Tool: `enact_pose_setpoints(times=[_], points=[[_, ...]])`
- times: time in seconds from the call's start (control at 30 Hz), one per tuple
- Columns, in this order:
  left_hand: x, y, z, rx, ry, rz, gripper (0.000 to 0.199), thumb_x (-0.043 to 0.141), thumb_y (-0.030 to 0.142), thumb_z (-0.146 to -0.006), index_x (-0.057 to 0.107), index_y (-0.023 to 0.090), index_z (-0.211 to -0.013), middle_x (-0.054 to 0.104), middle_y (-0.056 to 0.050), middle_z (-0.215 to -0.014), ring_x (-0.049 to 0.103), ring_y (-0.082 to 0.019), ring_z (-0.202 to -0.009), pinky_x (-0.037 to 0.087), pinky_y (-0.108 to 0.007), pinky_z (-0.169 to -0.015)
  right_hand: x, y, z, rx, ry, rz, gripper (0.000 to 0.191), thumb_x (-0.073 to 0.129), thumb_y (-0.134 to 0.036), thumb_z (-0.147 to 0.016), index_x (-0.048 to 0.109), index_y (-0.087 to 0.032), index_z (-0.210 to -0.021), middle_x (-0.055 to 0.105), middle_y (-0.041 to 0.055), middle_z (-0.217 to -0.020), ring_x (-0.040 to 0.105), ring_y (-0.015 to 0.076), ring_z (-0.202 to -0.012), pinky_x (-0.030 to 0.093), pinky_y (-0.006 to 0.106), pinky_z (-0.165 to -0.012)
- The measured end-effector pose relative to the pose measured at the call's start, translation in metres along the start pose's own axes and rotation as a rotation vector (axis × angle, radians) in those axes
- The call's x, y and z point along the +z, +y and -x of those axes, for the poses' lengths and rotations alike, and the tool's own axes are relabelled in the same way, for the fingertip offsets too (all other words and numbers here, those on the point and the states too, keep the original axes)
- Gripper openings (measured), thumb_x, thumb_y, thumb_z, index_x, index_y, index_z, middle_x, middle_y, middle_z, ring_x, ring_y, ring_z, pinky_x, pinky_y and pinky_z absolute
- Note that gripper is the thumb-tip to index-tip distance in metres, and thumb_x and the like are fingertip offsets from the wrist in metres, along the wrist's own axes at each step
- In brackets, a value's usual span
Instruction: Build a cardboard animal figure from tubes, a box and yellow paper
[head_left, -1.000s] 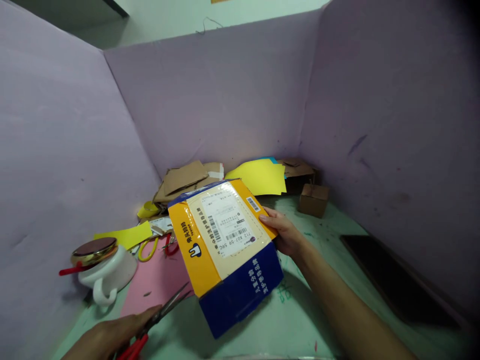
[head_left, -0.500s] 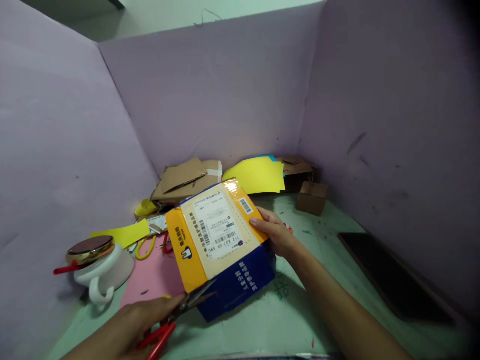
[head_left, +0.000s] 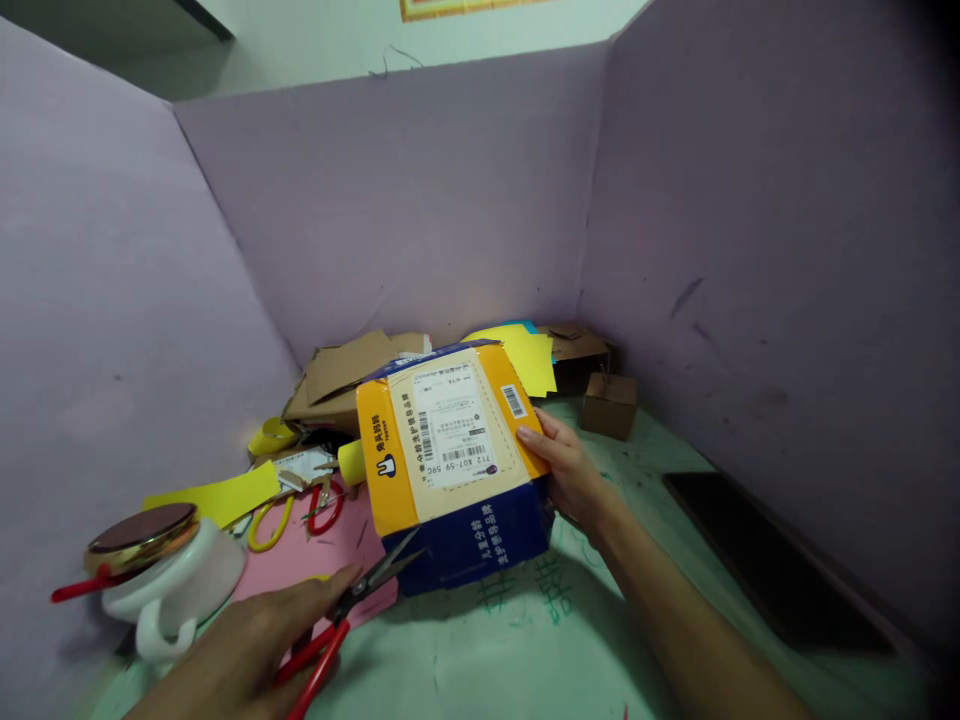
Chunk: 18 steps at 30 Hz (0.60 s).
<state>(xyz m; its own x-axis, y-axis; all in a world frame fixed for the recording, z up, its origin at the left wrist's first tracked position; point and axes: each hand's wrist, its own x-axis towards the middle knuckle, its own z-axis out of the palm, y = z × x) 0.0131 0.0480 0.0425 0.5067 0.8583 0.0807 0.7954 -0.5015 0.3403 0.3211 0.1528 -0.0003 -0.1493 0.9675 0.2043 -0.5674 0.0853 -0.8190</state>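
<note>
Scissors with red handles [head_left: 319, 665] are in my left hand [head_left: 259, 640], their blades parted. The blade tips reach the lower left corner of a cardboard box [head_left: 465, 430]; whether they touch it I cannot tell. That box is orange and cream with a white shipping label on its top face, and dark blue on the side facing me. My right hand [head_left: 574, 460] grips its right edge, thumb on top and fingers mostly hidden behind. The box is held tilted above the table.
At left stands a white mug [head_left: 180, 575] with a gold-rimmed lid [head_left: 142, 540]. Pink paper [head_left: 352, 545], more scissors [head_left: 326, 505] and yellow paper [head_left: 217, 497] lie near it. Flattened cardboard [head_left: 345, 370] and a small brown box [head_left: 609, 405] sit behind. A dark flat panel [head_left: 772, 560] lies right.
The box has turned a little and shifted slightly right in view, its blue side now lower edge-up. The scissors remain at its left corner, a little more apart from it. The view has tilted.
</note>
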Motion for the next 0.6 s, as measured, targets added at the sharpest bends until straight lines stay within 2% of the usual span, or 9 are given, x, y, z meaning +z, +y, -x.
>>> enact_pose_setpoints(times=[0.1, 0.23, 0.33, 0.43, 0.53, 0.6], points=[[-0.006, 0.007, -0.004, -0.033, -0.162, 0.038, 0.049, 0.050, 0.029, -0.086, 0.042, 0.038, -0.134, 0.062, 0.002, -0.125, 0.063, -0.021, -0.105, 0.050, -0.026, -0.087, 0.002, -0.001, 0.000, 0.011, -0.016, -0.018, 0.036, 0.070, -0.028, -0.068, 0.059, -0.017, -0.101, 0.073, 0.0053, -0.086, 0.068, 0.0197, -0.068, 0.053, 0.030, -0.060], [-0.012, 0.021, -0.011, -0.038, -0.229, 0.074, 0.043, 0.044, 0.028, -0.088, 0.045, 0.037, -0.131, 0.061, 0.003, -0.126, 0.058, -0.019, -0.111, 0.046, -0.025, -0.092, 0.008, 0.001, 0.003, 0.033, -0.062, -0.053, 0.038, 0.071, -0.027, -0.067, 0.059, -0.017, -0.101, 0.072, 0.0045, -0.085, 0.068, 0.0183, -0.067, 0.053, 0.028, -0.060], [-0.011, 0.031, -0.018, -0.012, -0.228, 0.068, 0.038, 0.046, 0.025, -0.086, 0.054, 0.033, -0.122, 0.068, 0.001, -0.113, 0.063, -0.020, -0.103, 0.050, -0.025, -0.086, 0.013, 0.004, 0.005, 0.068, -0.093, -0.057, 0.035, 0.072, -0.029, -0.067, 0.060, -0.017, -0.097, 0.072, 0.0046, -0.083, 0.067, 0.0173, -0.065, 0.052, 0.027, -0.060], [-0.009, 0.034, -0.022, -0.008, -0.157, 0.025, 0.035, 0.047, 0.023, -0.082, 0.058, 0.031, -0.115, 0.072, 0.000, -0.099, 0.068, -0.020, -0.084, 0.053, -0.024, -0.073, 0.015, 0.006, 0.005, 0.092, -0.084, -0.067, 0.033, 0.072, -0.028, -0.065, 0.060, -0.017, -0.094, 0.072, 0.0047, -0.081, 0.067, 0.0170, -0.063, 0.052, 0.027, -0.059], [-0.007, 0.033, -0.023, -0.002, -0.100, 0.017, 0.036, 0.049, 0.022, -0.081, 0.056, 0.031, -0.115, 0.072, 0.000, -0.098, 0.067, -0.018, -0.079, 0.053, -0.024, -0.073, 0.014, 0.006, 0.003, 0.097, -0.076, -0.076, 0.035, 0.072, -0.028, -0.064, 0.060, -0.017, -0.095, 0.072, 0.0045, -0.079, 0.067, 0.0168, -0.061, 0.052, 0.028, -0.058], [-0.006, 0.031, -0.023, 0.013, -0.113, 0.036, 0.034, 0.050, 0.021, -0.081, 0.057, 0.031, -0.113, 0.072, 0.000, -0.099, 0.067, -0.018, -0.081, 0.053, -0.023, -0.074, 0.014, 0.005, 0.003, 0.096, -0.084, -0.077, 0.034, 0.072, -0.028, -0.064, 0.061, -0.017, -0.094, 0.072, 0.0045, -0.080, 0.067, 0.0166, -0.061, 0.052, 0.028, -0.057]])
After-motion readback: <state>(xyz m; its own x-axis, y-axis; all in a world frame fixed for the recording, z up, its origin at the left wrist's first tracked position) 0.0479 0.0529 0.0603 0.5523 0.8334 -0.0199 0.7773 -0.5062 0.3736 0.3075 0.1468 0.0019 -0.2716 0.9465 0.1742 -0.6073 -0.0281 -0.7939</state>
